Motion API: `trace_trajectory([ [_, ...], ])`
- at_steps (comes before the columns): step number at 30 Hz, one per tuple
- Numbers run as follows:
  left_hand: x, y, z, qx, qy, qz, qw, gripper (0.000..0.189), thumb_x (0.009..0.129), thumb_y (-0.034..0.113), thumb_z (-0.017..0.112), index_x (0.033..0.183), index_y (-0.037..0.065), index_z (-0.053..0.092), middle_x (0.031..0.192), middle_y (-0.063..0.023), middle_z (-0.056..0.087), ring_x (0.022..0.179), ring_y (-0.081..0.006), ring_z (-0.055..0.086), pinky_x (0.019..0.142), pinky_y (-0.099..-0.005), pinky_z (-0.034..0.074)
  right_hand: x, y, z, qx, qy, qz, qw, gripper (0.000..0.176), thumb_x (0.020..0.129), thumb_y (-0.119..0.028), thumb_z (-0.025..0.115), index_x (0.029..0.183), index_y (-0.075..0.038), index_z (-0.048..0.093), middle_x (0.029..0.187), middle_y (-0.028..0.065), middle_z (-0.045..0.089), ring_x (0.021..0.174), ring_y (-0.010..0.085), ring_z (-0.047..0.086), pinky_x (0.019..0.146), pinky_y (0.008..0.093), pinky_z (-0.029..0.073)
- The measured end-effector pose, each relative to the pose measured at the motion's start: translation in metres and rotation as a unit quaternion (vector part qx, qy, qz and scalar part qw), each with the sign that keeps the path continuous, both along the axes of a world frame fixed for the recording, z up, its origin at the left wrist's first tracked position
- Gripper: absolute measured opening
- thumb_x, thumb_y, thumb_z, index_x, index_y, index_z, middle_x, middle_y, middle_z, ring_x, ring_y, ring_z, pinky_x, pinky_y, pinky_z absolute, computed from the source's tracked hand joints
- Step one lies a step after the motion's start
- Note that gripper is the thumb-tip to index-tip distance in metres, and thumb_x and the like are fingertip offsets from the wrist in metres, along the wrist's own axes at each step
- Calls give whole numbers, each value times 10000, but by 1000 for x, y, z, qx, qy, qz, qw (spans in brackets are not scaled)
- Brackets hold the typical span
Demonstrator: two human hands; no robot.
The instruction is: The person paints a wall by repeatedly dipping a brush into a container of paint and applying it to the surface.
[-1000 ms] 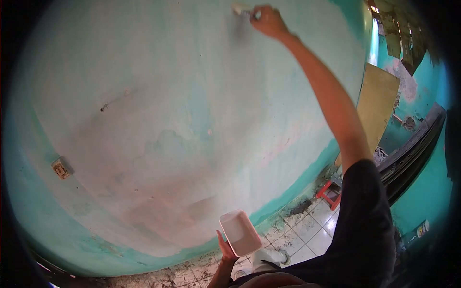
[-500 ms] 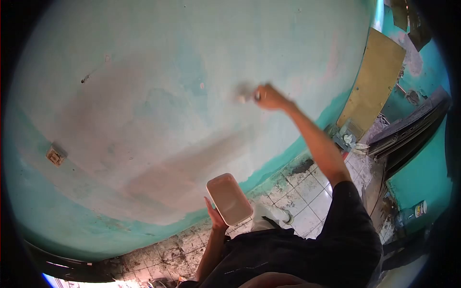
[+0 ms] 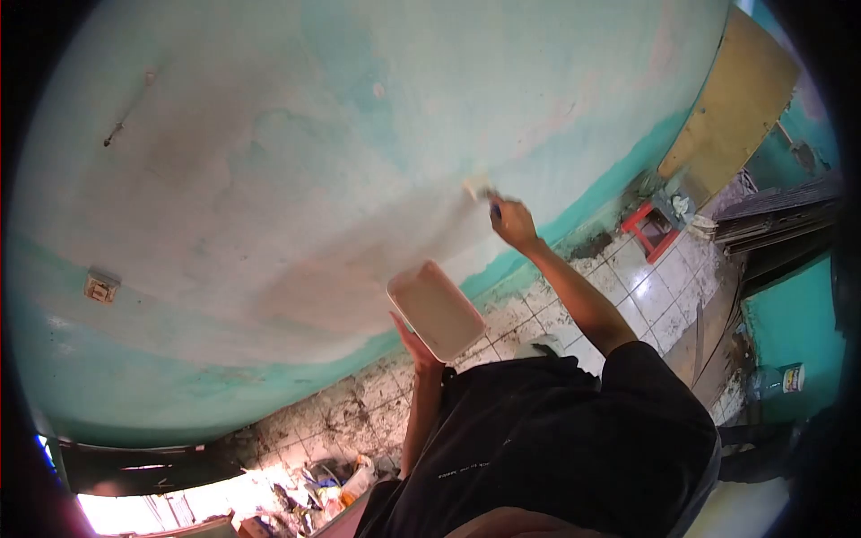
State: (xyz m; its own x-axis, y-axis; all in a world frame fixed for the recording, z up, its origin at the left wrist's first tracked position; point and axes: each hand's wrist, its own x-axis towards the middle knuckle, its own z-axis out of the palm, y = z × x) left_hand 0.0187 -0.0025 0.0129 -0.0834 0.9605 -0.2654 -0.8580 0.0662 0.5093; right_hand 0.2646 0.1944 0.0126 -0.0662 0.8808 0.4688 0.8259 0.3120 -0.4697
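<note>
My left hand (image 3: 415, 344) supports a shallow rectangular plastic tub (image 3: 459, 299) from below and the side. Its inside looks coated with a pale, smooth substance, and the tub is tilted in view. In my right hand (image 3: 513, 224) is a paintbrush (image 3: 477, 186) with pale bristles, gripped by its handle. The bristles are at the wall (image 3: 341, 188), apparently touching it. That wall is patchy pale green and whitish, with darker, damp-looking areas left of the brush and a stronger green band low down.
A socket box (image 3: 101, 285) sits on the wall at left. Dirty white tiles (image 3: 605, 291) cover the floor. To the right are a red stool (image 3: 650, 231), a leaning yellowish board (image 3: 731, 99), stacked dark sheets (image 3: 776, 220) and a plastic bottle (image 3: 778, 381). Mixed debris (image 3: 327, 493) lies at lower left.
My right hand has swung lower, bringing the brush down along the wall. The tub sits higher in view. My view has shifted, showing more floor and the red stool.
</note>
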Motion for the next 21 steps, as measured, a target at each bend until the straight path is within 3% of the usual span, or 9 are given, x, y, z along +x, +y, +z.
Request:
trace_trajectory([
  [4, -1, 1, -13, 24, -5, -12, 1000, 764, 980, 686, 349, 1468, 101, 405, 1409, -102, 504, 1261, -297, 505, 1061, -453, 436, 20, -33, -85, -113, 92, 67, 987, 264, 888, -104, 621, 1120, 17, 660, 731, 208, 675, 658, 349, 683, 599, 440, 527],
  [5, -1, 6, -19, 20, -5, -10, 1000, 764, 980, 686, 349, 1468, 101, 405, 1409, -102, 504, 1261, -297, 505, 1061, -453, 436, 19, -41, -54, -153, 132, 88, 975, 218, 947, -137, 601, 1074, 36, 640, 673, 165, 660, 580, 272, 671, 532, 373, 494],
  [8, 2, -3, -32, 26, -9, -15, 1000, 756, 988, 678, 335, 1468, 98, 403, 1406, -101, 502, 1260, -289, 504, 1064, -450, 432, 11, -27, 17, -22, 203, 111, 973, 192, 1032, -173, 510, 1012, 1, 589, 553, 108, 518, 443, 162, 519, 451, 325, 372],
  [11, 8, 1, -23, 38, -25, -24, 999, 743, 994, 668, 330, 1465, 98, 406, 1406, -101, 501, 1256, -280, 505, 1069, -445, 427, 1, -24, 112, 57, 290, 84, 952, 235, 1053, -211, 474, 959, -16, 567, 518, 86, 393, 412, 150, 393, 432, 325, 314],
  [14, 16, 2, -24, 20, -3, 12, 1000, 708, 1011, 636, 330, 1457, 92, 411, 1391, -98, 508, 1243, -269, 511, 1063, -433, 430, -6, -3, 102, 40, 298, 45, 953, 225, 1054, -202, 465, 958, -18, 552, 538, 126, 456, 411, 234, 459, 437, 369, 338],
  [15, 13, 3, -41, 23, -1, 32, 999, 696, 1017, 625, 329, 1453, 89, 413, 1382, -97, 511, 1239, -266, 513, 1058, -428, 434, -11, 11, 69, 31, 248, 14, 968, 271, 1067, -230, 409, 956, -21, 540, 599, 185, 542, 498, 355, 552, 494, 455, 411],
  [17, 14, 3, -52, 26, 3, 55, 998, 684, 1023, 614, 329, 1449, 86, 415, 1374, -96, 515, 1235, -262, 515, 1054, -423, 437, -6, 23, -22, -66, 162, 34, 984, 340, 1072, -277, 354, 963, -24, 553, 665, 218, 595, 609, 434, 587, 588, 522, 475],
  [20, 21, 7, -48, 32, -46, 50, 997, 669, 1029, 599, 331, 1445, 81, 416, 1358, -92, 520, 1223, -254, 520, 1045, -417, 441, 29, 39, -199, -69, 64, 47, 994, 208, 1007, -205, 500, 1045, -3, 535, 700, 218, 640, 656, 421, 654, 589, 548, 529],
  [21, 22, 6, -47, 36, -45, 48, 997, 682, 1025, 608, 328, 1449, 81, 411, 1366, -96, 517, 1228, -262, 520, 1049, -424, 442, 48, 42, -251, -96, -104, 125, 982, 249, 1003, -238, 501, 1049, 0, 563, 699, 217, 642, 656, 395, 666, 586, 524, 540],
])
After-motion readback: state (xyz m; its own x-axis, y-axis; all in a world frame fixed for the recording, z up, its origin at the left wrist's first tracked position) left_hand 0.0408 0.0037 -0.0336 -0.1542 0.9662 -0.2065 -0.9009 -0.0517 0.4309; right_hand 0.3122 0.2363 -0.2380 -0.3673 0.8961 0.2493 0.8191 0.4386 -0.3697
